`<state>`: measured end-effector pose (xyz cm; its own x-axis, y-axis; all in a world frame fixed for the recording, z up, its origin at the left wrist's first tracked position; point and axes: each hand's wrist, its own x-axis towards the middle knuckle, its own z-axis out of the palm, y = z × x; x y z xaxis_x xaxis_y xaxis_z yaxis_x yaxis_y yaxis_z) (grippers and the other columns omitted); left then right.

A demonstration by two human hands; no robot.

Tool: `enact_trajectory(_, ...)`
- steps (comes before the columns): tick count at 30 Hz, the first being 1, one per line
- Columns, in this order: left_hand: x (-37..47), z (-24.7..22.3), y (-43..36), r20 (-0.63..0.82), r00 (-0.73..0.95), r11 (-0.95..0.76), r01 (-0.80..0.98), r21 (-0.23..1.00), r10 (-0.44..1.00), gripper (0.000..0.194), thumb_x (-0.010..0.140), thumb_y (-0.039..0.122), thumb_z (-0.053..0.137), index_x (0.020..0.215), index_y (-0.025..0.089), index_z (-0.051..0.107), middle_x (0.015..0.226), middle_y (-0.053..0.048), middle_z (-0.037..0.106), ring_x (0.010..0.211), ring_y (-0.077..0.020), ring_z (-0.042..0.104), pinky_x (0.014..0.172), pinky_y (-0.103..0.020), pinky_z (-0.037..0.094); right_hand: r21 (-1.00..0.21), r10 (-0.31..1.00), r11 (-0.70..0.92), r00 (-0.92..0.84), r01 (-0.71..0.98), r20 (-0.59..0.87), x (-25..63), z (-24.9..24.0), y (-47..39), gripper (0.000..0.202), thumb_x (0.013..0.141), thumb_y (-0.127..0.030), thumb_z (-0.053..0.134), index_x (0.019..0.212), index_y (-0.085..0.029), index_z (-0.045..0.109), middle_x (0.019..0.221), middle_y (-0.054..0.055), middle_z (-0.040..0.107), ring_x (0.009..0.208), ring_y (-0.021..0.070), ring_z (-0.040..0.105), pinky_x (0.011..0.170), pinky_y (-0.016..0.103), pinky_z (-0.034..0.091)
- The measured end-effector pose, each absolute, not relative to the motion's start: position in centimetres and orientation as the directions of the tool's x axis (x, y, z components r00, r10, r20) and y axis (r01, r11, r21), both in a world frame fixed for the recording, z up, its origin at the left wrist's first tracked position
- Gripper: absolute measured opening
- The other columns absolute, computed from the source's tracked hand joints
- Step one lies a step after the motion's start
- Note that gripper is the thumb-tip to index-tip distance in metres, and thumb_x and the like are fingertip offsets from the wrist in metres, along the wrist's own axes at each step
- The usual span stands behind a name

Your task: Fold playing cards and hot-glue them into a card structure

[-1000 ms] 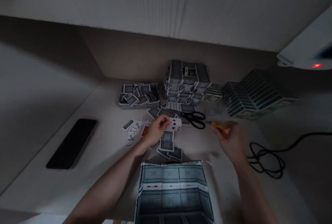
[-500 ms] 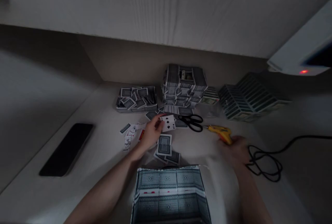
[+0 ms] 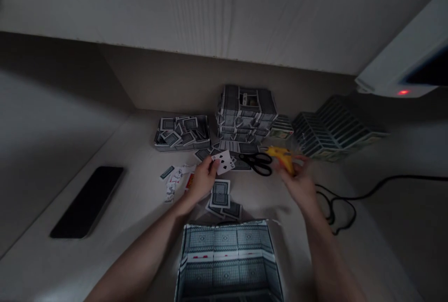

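White playing card (image 3: 223,162) pinched in the left hand's grip (image 3: 214,165), yellow glue gun (image 3: 282,157) clasped in the right hand (image 3: 297,183)

The bare left forearm (image 3: 145,250) slants up from the lower left to the bare left hand (image 3: 203,178), its thumb pressed toward curled fingers in a pinch. The bare right forearm (image 3: 327,250) rises from the lower right, leaning inward. At its end the bare right hand (image 3: 299,183) is wrapped in a grip, slightly blurred. The hands are well apart.
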<state>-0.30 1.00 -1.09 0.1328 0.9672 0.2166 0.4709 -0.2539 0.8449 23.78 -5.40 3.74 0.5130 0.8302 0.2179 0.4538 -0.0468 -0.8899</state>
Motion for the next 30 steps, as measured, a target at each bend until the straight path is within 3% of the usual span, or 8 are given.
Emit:
enact_trajectory(6,-0.2,-0.6,0.7,0.223,0.133,-0.26,0.485,0.835,0.966,0.022,0.085,0.034,0.041,0.073,0.017,0.049,0.066,0.0,0.054,0.062,-0.013,0.048,0.057,-0.023,0.036,-0.714,0.937,-0.017,0.26,0.7,0.233,20.5,2.3,-5.3,0.057,0.073,-0.035,0.056,0.126,-0.023,0.041,0.11,0.01,0.059,0.091,0.0228,0.06,0.073,0.034,0.048)
enact_trajectory(12,-0.1,-0.7,0.5,0.215,0.209,-0.293,0.489,0.822,0.954,0.024,0.085,0.033,0.041,0.068,0.017,0.047,0.062,0.002,0.049,0.06,-0.0113,0.045,0.054,-0.021,0.033,-0.606,0.953,0.018,0.171,0.795,0.252,20.1,1.8,-6.0,0.053,0.078,-0.036,0.049,0.13,-0.025,0.041,0.105,0.009,0.058,0.085,0.0215,0.059,0.07,0.032,0.047)
enact_trajectory(23,-0.1,-0.8,0.3,0.22,0.234,-0.314,0.524,0.792,0.947,0.025,0.085,0.035,0.04,0.068,0.018,0.046,0.061,0.002,0.048,0.057,-0.0107,0.043,0.053,-0.021,0.032,-0.595,0.949,0.041,0.155,0.803,0.275,19.9,1.5,-6.2,0.05,0.08,-0.026,0.042,0.13,-0.025,0.04,0.103,0.009,0.054,0.081,0.0192,0.058,0.067,0.029,0.046)
enact_trajectory(30,-0.1,-0.6,0.1,0.228,0.215,-0.309,0.524,0.793,0.95,0.026,0.085,0.034,0.04,0.065,0.018,0.044,0.059,0.003,0.045,0.055,-0.0106,0.041,0.052,-0.021,0.031,-0.594,0.95,-0.029,0.207,0.804,0.234,19.6,2.0,-6.6,0.05,0.081,-0.027,0.04,0.131,-0.027,0.038,0.111,0.009,0.052,0.074,0.0182,0.059,0.065,0.03,0.046)
